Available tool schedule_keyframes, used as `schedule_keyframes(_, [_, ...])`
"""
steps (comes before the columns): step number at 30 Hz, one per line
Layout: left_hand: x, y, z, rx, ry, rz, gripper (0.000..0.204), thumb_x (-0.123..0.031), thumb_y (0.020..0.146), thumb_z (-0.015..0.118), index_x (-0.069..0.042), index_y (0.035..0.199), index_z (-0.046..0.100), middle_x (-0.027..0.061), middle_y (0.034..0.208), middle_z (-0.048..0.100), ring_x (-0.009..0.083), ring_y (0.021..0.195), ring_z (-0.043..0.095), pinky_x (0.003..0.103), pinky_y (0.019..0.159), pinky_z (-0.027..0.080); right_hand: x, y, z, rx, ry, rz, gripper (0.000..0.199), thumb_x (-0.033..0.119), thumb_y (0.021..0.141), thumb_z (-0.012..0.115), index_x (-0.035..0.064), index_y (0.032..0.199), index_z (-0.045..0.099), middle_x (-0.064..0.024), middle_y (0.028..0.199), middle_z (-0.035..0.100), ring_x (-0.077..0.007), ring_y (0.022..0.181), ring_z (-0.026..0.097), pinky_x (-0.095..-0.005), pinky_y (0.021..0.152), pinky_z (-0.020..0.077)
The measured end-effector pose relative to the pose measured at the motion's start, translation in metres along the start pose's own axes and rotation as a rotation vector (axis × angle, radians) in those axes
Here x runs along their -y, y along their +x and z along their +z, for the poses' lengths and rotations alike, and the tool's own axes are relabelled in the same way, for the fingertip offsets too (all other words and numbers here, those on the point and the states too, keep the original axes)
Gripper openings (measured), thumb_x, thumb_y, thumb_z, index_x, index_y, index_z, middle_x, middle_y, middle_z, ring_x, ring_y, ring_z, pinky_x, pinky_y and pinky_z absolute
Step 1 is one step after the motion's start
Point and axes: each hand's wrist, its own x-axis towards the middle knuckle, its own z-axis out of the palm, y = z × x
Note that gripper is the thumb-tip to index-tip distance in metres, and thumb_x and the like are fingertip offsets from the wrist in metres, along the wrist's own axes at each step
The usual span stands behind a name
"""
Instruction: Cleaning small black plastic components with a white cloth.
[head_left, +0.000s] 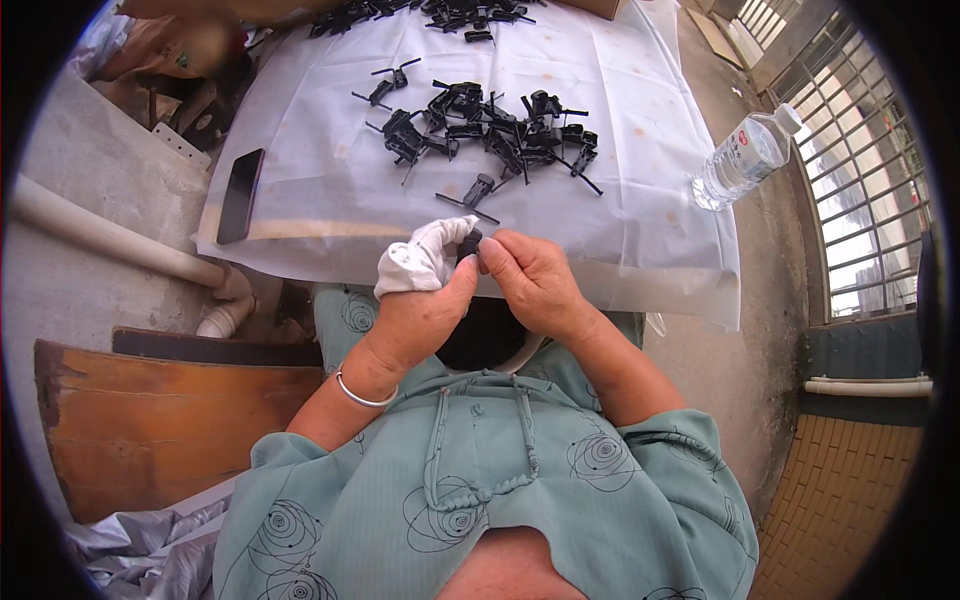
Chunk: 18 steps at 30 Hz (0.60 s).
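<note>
One part [469,243] sits pinched between the curled left hand [430,303], partly under white cloth [408,268], and the closed right hand [537,284]; the part is black and blocky.

We've got one printed label [755,148] in view, on the clear plastic bottle [712,186] beyond the right hand [540,285] and well off to its right. On it we can pick out a small red mark and, near that, a short run of dark characters. Print's too small for us to read reliably.
</note>
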Motion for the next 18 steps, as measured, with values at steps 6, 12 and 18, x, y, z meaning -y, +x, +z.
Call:
schedule_keyframes(6, [0.009, 0.002, 0.003, -0.079, 0.441, 0.46, 0.027, -0.002, 0.078, 0.056, 0.004, 0.104, 0.056, 0.015, 0.094, 0.062, 0.0239, 0.084, 0.061, 0.03, 0.077, 0.048, 0.001, 0.002, 0.009, -0.041, -0.01, 0.067, 0.024, 0.016, 0.093, 0.048, -0.0001, 0.076, 0.054, 0.0011, 0.064, 0.049, -0.0081, 0.062, 0.041, -0.025, 0.056, 0.039])
schedule_keyframes(12, [0.016, 0.0, -0.001, -0.08, 0.424, 0.405, 0.028, -0.002, 0.079, 0.055, 0.003, 0.107, 0.055, 0.0125, 0.091, 0.062, 0.021, 0.078, 0.061, 0.029, 0.07, 0.049, 0.003, 0.005, 0.021, 0.015, 0.473, 0.352, 0.03, 0.022, 0.093, 0.047, 0.0002, 0.074, 0.052, 0.002, 0.062, 0.05, -0.009, 0.053, 0.041, -0.028, 0.048, 0.0384])
schedule_keyframes(18, [-0.007, -0.004, -0.014, 0.113, -0.167, -0.167, 0.03, -0.004, 0.085, 0.051, 0.004, 0.114, 0.048, 0.0023, 0.081, 0.056, 0.0033, 0.057, 0.048, 0.018, 0.047, 0.04, 0.005, -0.001, 0.002, 0.183, 0.591, 0.428, 0.029, 0.029, 0.095, 0.044, 0.0078, 0.077, 0.052, 0.0055, 0.062, 0.041, -0.0034, 0.049, 0.034, -0.0199, 0.042, 0.0289])
